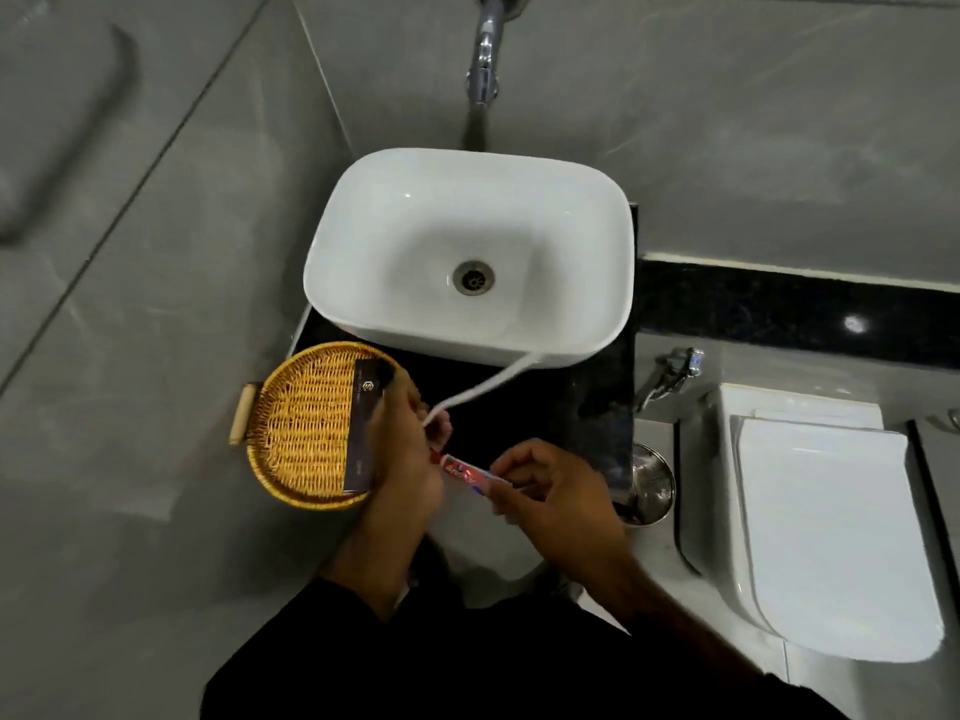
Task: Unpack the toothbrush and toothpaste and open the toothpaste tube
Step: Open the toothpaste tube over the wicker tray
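A small red and white toothpaste tube lies level between my two hands, in front of the sink. My left hand pinches its cap end and also holds a white toothbrush, whose handle reaches up and right to the basin's front edge. My right hand grips the tail end of the tube. A dark flat box rests on the right part of a round wicker tray, partly hidden behind my left hand.
A white basin stands on a black counter under a chrome wall tap. To the right are a white toilet, a steel bin lid and a chrome spray fitting. Grey tiled walls surround.
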`<move>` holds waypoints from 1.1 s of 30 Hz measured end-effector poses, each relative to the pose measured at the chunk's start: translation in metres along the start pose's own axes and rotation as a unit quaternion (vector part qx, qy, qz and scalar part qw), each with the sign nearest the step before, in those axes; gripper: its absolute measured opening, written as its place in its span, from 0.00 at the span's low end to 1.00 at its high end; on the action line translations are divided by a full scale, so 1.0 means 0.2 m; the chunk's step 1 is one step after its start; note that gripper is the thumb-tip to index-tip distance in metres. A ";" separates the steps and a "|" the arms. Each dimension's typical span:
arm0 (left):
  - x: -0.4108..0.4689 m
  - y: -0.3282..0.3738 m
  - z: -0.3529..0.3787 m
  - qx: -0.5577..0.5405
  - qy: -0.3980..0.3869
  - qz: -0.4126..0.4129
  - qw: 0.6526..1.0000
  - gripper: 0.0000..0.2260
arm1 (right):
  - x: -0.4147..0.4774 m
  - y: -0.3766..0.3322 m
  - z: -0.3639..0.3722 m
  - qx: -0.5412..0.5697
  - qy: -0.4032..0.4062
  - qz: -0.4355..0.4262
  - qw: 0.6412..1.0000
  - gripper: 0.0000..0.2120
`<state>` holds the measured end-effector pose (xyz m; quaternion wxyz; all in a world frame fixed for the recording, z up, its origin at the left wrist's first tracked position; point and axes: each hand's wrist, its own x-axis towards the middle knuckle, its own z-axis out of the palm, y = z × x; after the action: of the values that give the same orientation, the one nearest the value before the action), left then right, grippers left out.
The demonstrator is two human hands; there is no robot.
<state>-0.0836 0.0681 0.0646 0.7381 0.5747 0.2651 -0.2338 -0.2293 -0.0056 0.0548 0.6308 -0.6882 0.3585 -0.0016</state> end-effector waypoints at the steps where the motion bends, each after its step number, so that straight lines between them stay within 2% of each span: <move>1: 0.03 0.08 -0.07 -0.003 -0.017 0.005 1.000 0.10 | 0.01 0.00 0.05 0.025 -0.025 0.042 0.998 0.07; 3: 0.09 0.20 -0.23 0.017 -0.053 0.014 0.998 0.02 | 0.02 0.03 0.14 0.084 -0.064 0.118 0.987 0.05; 7: 0.22 0.38 -0.54 0.024 -0.092 -0.068 0.993 0.06 | 0.04 0.04 0.29 0.200 -0.058 0.225 0.952 0.06; 9: 0.25 0.46 -0.64 0.062 -0.103 -0.069 0.990 0.08 | 0.05 0.02 0.39 0.244 -0.048 0.241 0.938 0.07; 13: 0.29 0.51 -0.73 0.169 -0.120 0.017 0.978 0.12 | 0.09 0.02 0.54 0.281 -0.033 0.236 0.930 0.09; 16: 0.33 0.54 -0.78 0.303 -0.121 0.088 0.941 0.08 | 0.14 0.01 0.68 0.303 -0.023 0.242 0.921 0.09; 18: 0.37 0.55 -0.83 0.352 -0.106 0.129 0.921 0.08 | 0.19 -0.02 0.76 0.320 -0.006 0.239 0.917 0.08; 23: 0.46 0.59 -0.88 0.368 -0.101 0.188 0.905 0.05 | 0.36 -0.07 0.95 0.282 0.024 0.228 0.931 0.12; 28: 0.60 0.57 -0.87 0.335 -0.099 0.199 0.916 0.11 | 0.52 -0.06 1.11 0.217 0.049 0.222 0.949 0.14; 30: 0.67 0.54 -0.85 0.366 -0.091 0.209 0.902 0.13 | 0.57 -0.05 1.16 0.200 0.067 0.224 0.952 0.14; 33: 0.75 0.48 -0.79 0.444 -0.091 0.248 0.856 0.17 | 0.61 -0.05 1.22 0.154 0.106 0.213 0.959 0.12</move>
<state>0.0715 0.2385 0.0038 0.4590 0.8643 -0.0861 -0.1868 -0.0234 0.1448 -0.0421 0.6735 -0.4861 0.5569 0.0045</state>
